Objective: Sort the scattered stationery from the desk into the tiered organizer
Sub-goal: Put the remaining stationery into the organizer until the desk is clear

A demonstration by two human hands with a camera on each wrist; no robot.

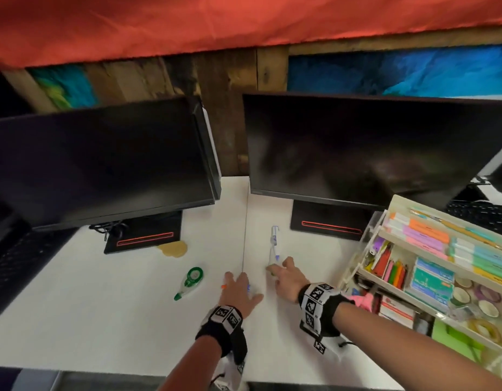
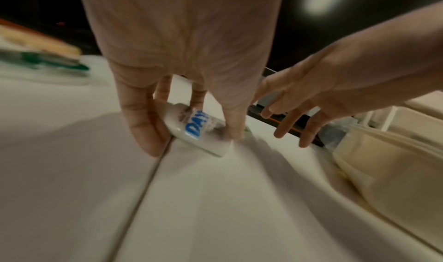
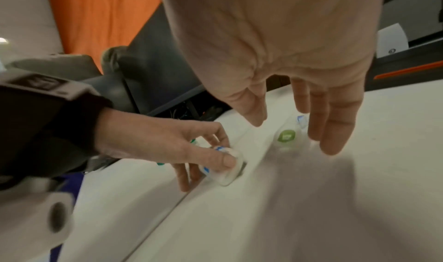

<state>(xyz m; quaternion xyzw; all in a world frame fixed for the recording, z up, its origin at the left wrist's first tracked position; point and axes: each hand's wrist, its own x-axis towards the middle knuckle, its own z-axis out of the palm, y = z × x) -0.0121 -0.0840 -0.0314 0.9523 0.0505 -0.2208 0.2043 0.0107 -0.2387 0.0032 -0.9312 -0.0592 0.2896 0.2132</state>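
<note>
On the white desk (image 1: pixel 103 320) my left hand (image 1: pixel 238 287) pinches a white tube with blue lettering (image 2: pixel 195 128) between thumb and fingers; the tube lies on the desk seam, and its round end shows in the right wrist view (image 3: pixel 226 171). My right hand (image 1: pixel 275 271) hovers with straight fingers (image 3: pixel 333 133) just above a clear pen with a green end (image 3: pixel 286 136), holding nothing. A second pen with a blue tip (image 1: pixel 274 242) lies just beyond it. A green correction tape roller (image 1: pixel 191 280) lies left of my left hand. The cream tiered organizer (image 1: pixel 399 203) stands at the right.
Two dark monitors (image 1: pixel 103 165) (image 1: pixel 357 150) stand on black bases at the back. A tan blob (image 1: pixel 174 247) lies by the left base. The organizer's tiers hold sticky notes, coloured pencils and tape rolls. A black keyboard (image 1: pixel 16 258) sits far left.
</note>
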